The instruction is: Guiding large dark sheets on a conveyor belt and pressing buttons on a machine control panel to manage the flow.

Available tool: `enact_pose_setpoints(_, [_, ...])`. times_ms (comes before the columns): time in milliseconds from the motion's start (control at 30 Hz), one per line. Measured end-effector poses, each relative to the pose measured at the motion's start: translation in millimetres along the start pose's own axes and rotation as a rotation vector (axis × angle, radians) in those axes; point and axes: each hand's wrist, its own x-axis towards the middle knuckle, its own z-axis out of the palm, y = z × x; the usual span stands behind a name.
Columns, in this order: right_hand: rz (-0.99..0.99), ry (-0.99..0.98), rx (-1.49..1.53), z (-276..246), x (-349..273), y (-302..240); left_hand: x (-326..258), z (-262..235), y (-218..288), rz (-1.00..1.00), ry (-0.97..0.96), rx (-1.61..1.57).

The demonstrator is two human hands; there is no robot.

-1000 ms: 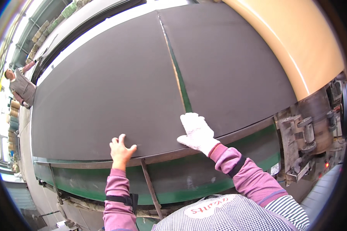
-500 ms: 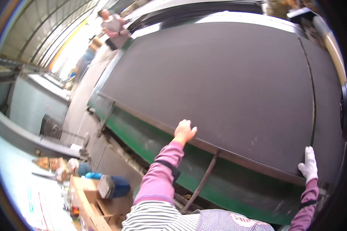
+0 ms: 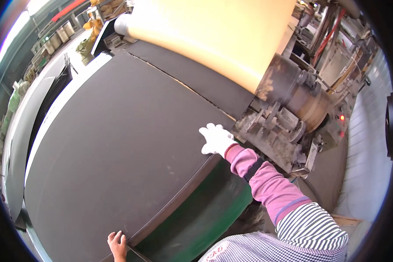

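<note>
A large dark grey sheet (image 3: 118, 122) lies flat over a green-sided machine bed (image 3: 196, 218). My right hand (image 3: 217, 139), in a white glove, rests on the sheet by its near edge with fingers spread. Just beyond that hand, a narrow gap crosses the surface, and another dark strip (image 3: 196, 76) lies past it. At the bottom of the view my bare left hand (image 3: 118, 245) touches the sheet close to the same edge. Its fingers are slightly bent and apart, with nothing seen in them; the forearm is cut off by the frame.
Above the dark strip, a wide yellow-orange sheet (image 3: 214, 35) curves around a roller. At its right stands a worn metal drum end (image 3: 292, 91) with brackets and a lit red lamp (image 3: 342, 118). More dark sheets (image 3: 35, 118) are at the far left, with metal cans (image 3: 56, 37) behind.
The view has swung to the right, bringing the roller and yellow-orange sheet in. Both hands remain at the sheet's near edge, and the gloved hand is near the gap's end.
</note>
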Motion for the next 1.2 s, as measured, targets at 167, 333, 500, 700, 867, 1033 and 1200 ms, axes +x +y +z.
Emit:
enact_pose_setpoints(167, [-0.021,0.101,0.118,11,62,86,10,15,83,0.166,-0.149,0.127])
enact_pose_setpoints(333, [0.154,0.149,0.02,5,86,112,23,55,148,0.235,-0.093,0.171])
enact_pose_setpoints(500, [-0.496,0.781,0.211,31,30,50,41,88,227,0.295,-0.079,0.181])
enact_pose_setpoints(700, [-0.608,0.348,0.588,84,-139,-11,38,75,195,0.218,-0.121,-0.242])
enact_pose_setpoints(867, [-0.068,-0.331,0.238,112,-281,73,5,56,-1,-0.059,0.267,0.089])
enact_pose_setpoints(1033, [0.277,-0.771,-0.231,232,-381,207,-12,33,-6,0.06,0.187,0.082])
enact_pose_setpoints(1200, [0.382,-0.523,0.183,297,-437,218,9,73,61,0.131,0.189,0.207])
